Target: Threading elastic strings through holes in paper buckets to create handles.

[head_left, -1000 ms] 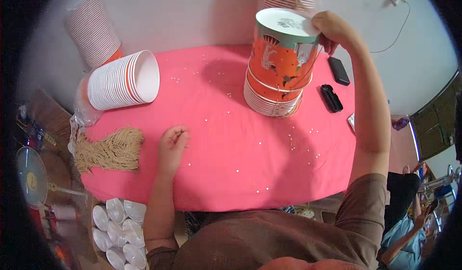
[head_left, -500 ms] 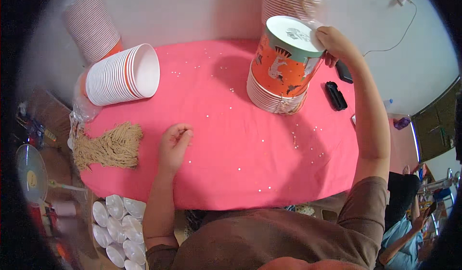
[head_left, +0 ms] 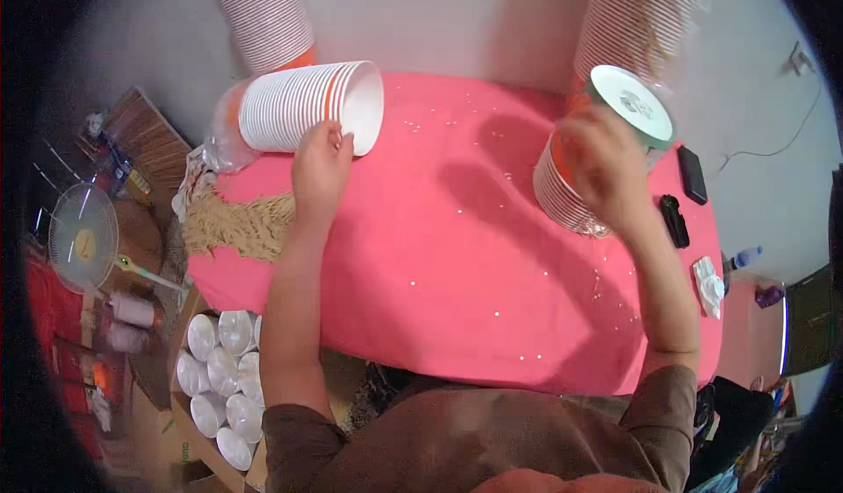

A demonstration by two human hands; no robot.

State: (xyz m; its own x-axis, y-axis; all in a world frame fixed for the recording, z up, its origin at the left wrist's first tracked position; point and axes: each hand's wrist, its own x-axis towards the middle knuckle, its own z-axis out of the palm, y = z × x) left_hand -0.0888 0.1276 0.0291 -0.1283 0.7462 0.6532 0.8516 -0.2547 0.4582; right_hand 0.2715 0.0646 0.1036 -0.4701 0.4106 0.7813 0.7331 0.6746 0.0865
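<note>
Left hand (head_left: 320, 172) moved to the lying bucket stack (head_left: 285, 111), fingers curled; right hand (head_left: 606, 164) blurred; I can't tell either grip; pinch one rim lightly

A stack of white-rimmed orange paper buckets (head_left: 290, 111) lies sideways on the table (head_left: 421, 335) at left, mouth rightward; an upturned stack of orange-and-green buckets (head_left: 558, 196) stands at right, white base (head_left: 634, 107) uppermost.

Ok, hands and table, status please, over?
Left hand at sideways tub stack, contact unclear. Right hand blurred, overlapping standing tub stack. White dots lie between.
</note>
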